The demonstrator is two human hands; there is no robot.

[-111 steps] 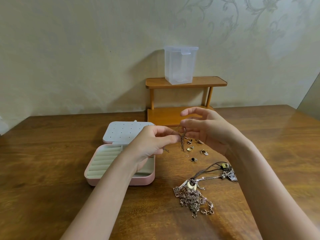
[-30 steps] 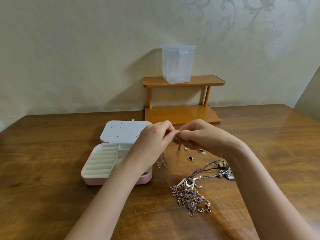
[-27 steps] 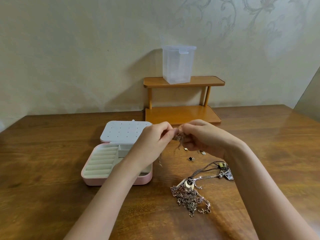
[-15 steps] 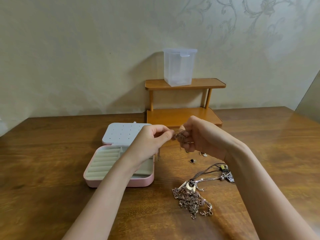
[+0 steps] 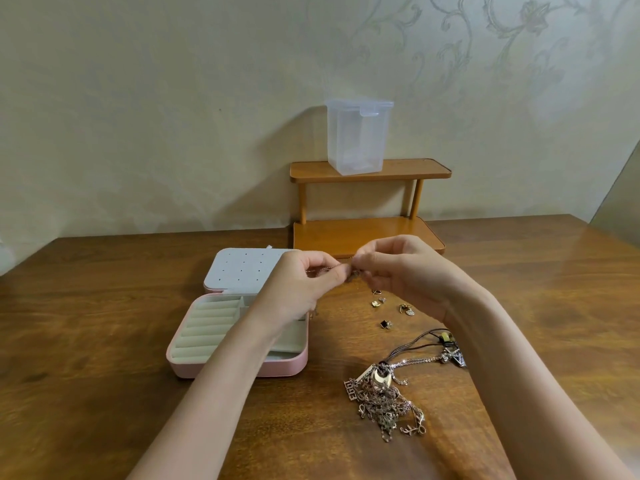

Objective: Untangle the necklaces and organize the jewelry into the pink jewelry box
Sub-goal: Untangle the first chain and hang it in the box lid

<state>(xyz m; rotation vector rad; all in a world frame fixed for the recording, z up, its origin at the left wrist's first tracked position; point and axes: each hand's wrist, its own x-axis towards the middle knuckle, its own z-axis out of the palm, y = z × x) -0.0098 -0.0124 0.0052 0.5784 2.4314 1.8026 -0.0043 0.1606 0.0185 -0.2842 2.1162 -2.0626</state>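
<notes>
Fine chain [image 5: 341, 269] stretched short between two hands above the wooden table [image 5: 104, 341], raised off the surface at about 12 o'clock from the heap of tangled necklaces [image 5: 384, 400]. Pinched at its left end by the left hand [image 5: 301, 289], thumb and forefinger closed tight on it, other fingers curled under. Pinched at its right end by the right hand [image 5: 398, 271], fingertips narrowed round a small bunched part of the chain; exact links and any clasp too small to make out. Fingertips of both hands nearly touching. Below and to 8 o'clock of the hands, pink jewelry box [image 5: 242, 370] lying open on the table, pale ring rolls in its left part, compartments on its right mostly hidden behind the left forearm. White lid panel [image 5: 242, 268] dotted with small holes, laid back flat at 12 o'clock of the box base. Under the right hand, at 5 o'clock of the chain, a scatter of small earrings [image 5: 382, 306] lying apart on the wood. Further toward the camera, the tangled heap with a crescent pendant on top, a dark cord [image 5: 419, 341] and a silver chain running off to 2 o'clock under the right forearm. At 12 o'clock beyond the hands, two-tier wooden shelf [image 5: 367, 233] against the wall, clear plastic container [image 5: 358, 136] with a closed lid standing on its upper tier.
</notes>
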